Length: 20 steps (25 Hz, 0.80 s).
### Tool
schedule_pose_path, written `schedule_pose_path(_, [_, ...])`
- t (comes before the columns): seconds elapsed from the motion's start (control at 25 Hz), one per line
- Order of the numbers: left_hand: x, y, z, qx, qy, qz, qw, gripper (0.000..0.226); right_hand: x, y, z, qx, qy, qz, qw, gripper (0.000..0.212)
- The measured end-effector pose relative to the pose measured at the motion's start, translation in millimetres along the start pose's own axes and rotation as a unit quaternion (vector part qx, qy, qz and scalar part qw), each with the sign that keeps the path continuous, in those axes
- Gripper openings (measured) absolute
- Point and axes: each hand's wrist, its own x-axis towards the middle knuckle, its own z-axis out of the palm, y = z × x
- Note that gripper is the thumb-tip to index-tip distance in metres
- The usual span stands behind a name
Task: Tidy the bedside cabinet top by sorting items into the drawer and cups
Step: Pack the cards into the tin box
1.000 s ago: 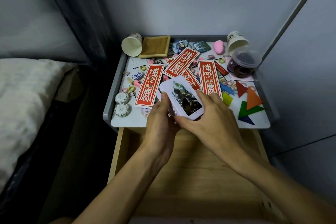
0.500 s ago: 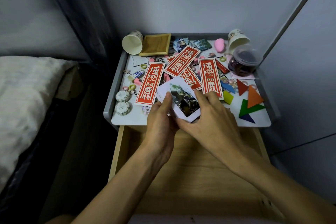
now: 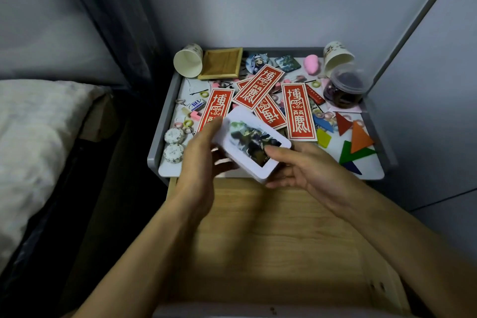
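Both hands are holding a white-edged stack of picture cards (image 3: 251, 144) tilted in the air, and everything else is lying around that stack. The left hand (image 3: 204, 160) is gripping the stack's left end, its thumb lying along the upper edge and its fingers curling underneath. The right hand (image 3: 304, 168) is pinching the near right corner, its thumb pressing on the blurred picture face and its fingers curling below. The stack is hanging over the front edge of the tabletop (image 3: 371, 173), with the open wooden drawer (image 3: 271, 240) lying just below and in front of it. Directly behind the stack, four red banner cards (image 3: 298, 111) are lying overlapped. Further behind it to the left, a wooden tray (image 3: 222, 63) is sitting flat, and the left paper cup (image 3: 188, 63) is lying on its side touching the tray. Behind the stack to the right, the right paper cup (image 3: 336, 55) is tipping over beside a clear jar (image 3: 344, 88) with dark contents. To the right of the stack, coloured flat shapes (image 3: 358, 137) are lying together. Just left of the stack, two round patterned pieces (image 3: 175, 135) are sitting near the tabletop's grey rim. Far to the left of the stack, a bed (image 3: 38, 137) is showing pale bedding.
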Motion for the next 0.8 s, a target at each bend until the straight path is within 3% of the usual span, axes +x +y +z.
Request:
schedule_pose_path(0.16, [8.7, -0.2, -21.2, 0.231, -0.034, 0.050, 0.971, 0.081, -8.1, -2.8, -2.3, -0.103, -0.052, -0.006, 0.993, 0.030])
schedule_pose_path(0.28, [9.2, -10.3, -22.0, 0.337, 0.008, 0.114, 0.934, 0.084, -10.5, 7.3, 10.6, -0.040, -0.017, 0.000, 0.999, 0.025])
schedule_pose_path(0.44, [8.6, -14.0, -18.7, 0.341, 0.030, 0.128, 0.931, 0.077, -12.7, 17.3, 22.3, 0.007, 0.022, -0.016, 1.000, 0.029])
schedule_pose_path(0.64, [8.1, -12.5, -18.6, 0.273, 0.000, 0.072, 0.959, 0.091, -12.0, 14.3, 22.0, 0.031, 0.047, -0.048, 0.997, 0.030])
schedule_pose_path(0.8, [1.4, -8.0, -17.2, 0.297, -0.029, 0.044, 0.953, 0.072, -10.1, 13.6, 16.5, 0.001, 0.026, -0.020, 0.999, 0.032])
